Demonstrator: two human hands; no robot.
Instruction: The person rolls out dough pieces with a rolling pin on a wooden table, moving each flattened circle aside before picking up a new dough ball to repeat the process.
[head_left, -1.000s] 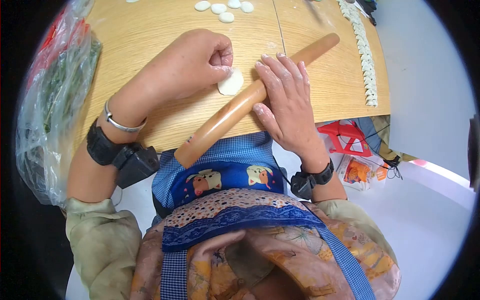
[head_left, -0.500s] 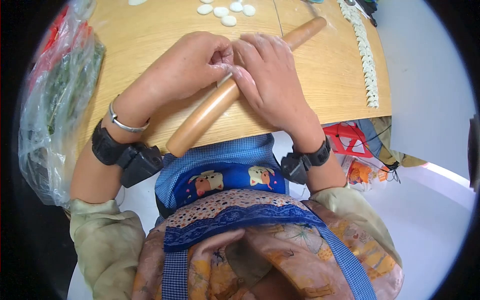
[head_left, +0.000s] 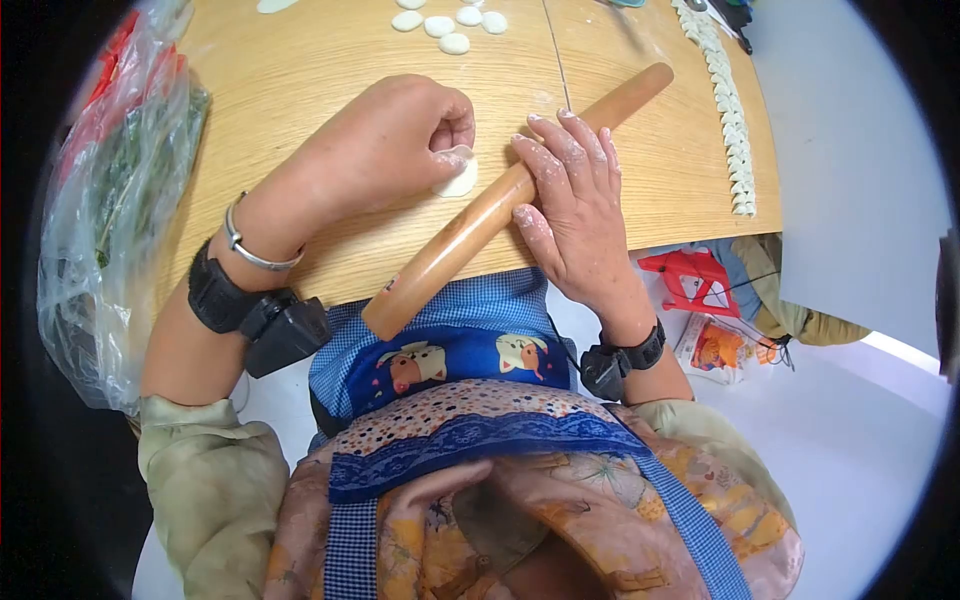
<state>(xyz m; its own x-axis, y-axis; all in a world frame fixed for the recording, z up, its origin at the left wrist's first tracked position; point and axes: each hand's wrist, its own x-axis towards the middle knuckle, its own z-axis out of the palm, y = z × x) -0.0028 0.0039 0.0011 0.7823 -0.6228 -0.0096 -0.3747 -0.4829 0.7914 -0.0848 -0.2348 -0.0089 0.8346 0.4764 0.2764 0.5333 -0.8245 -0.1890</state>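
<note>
My left hand (head_left: 415, 135) is closed in a pinch on the edge of a thin, pale round dough wrapper (head_left: 460, 178) at the middle of the table. Its thumb is dusted with flour. To the right, my right hand (head_left: 580, 190) lies across a wooden rolling pin (head_left: 455, 245) with its floury fingers stretched out and apart. The pin slants from the table's front edge up toward the back right, and its near end overhangs the edge. Part of the pin is covered by the right hand.
Several small flattened dough discs (head_left: 438, 26) lie at the back. A long row of shaped dough pieces (head_left: 735, 130) runs along the table's right side. A clear plastic bag (head_left: 140, 190) with greens and red items stands at the left. Below the table is a red stool (head_left: 690, 285).
My right hand has moved right and toward me, away from the left hand, its fingers spreading. The rolling pin has shifted right. The dough wrapper under my left fingers now shows.
</note>
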